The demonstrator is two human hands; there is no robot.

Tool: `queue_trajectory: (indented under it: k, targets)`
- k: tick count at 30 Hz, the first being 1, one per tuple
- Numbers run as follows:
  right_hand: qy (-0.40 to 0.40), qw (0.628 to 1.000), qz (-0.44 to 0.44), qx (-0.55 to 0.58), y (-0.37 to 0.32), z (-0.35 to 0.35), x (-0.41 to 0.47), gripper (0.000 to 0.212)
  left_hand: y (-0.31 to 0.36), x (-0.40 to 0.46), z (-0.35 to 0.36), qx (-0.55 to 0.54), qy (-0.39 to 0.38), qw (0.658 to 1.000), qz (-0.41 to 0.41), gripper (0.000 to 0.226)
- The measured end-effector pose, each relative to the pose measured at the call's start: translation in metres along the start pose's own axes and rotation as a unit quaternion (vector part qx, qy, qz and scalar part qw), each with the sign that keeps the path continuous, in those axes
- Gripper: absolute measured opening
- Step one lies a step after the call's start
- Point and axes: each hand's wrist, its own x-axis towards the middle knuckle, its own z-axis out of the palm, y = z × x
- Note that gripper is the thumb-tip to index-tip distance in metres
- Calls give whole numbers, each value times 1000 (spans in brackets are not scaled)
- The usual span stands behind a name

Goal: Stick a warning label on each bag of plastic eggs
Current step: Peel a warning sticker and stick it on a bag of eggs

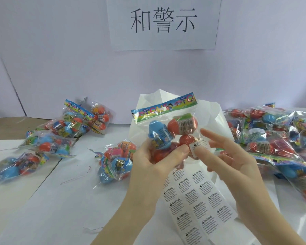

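The bag of plastic eggs is gripped upright above the table by the left hand, probably so the warning label can be pressed flat by the thumb of the otherwise relaxed right hand, whose palm hides the bag's lower corner.

One held bag, one label sheet.

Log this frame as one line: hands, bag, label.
left hand: holds clear bag of plastic eggs | right hand: open, thumb on white warning label on bag | label sheet: on table
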Motion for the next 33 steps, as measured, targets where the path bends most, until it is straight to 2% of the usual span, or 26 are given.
queue_trajectory:
  k: [4,7,12,14,18,23,26,29,33]
  targets:
    - [-49,995,56,71,-3,1,0,35,0,-2,1,10,-20,1000,-9,32]
    - [-83,990,66,96,-3,0,-1,32,0,-5,3,28,-20,999,-11,52]
    - [-113,978,67,160,-2,-2,0,53,0,-2,1,62,-11,998,-26,61]
    - [-115,970,85,197,-1,-4,1,54,1,-2,1,37,-24,998,-36,59]
    - [-96,972,91,195,1,-4,1,55,3,-1,0,21,-24,999,-42,37]
    - [-81,971,105,198,-3,-4,-1,30,4,-2,0,18,-28,998,-47,34]
    - [-90,975,88,182,-5,-3,-1,32,4,-1,-1,15,-32,998,-49,34]
    - [-95,984,54,139,-4,-2,-2,57,5,-1,-2,20,-45,998,-46,42]
    - [-116,980,44,157,-2,-4,-2,46,3,-1,-2,5,-48,998,-42,41]
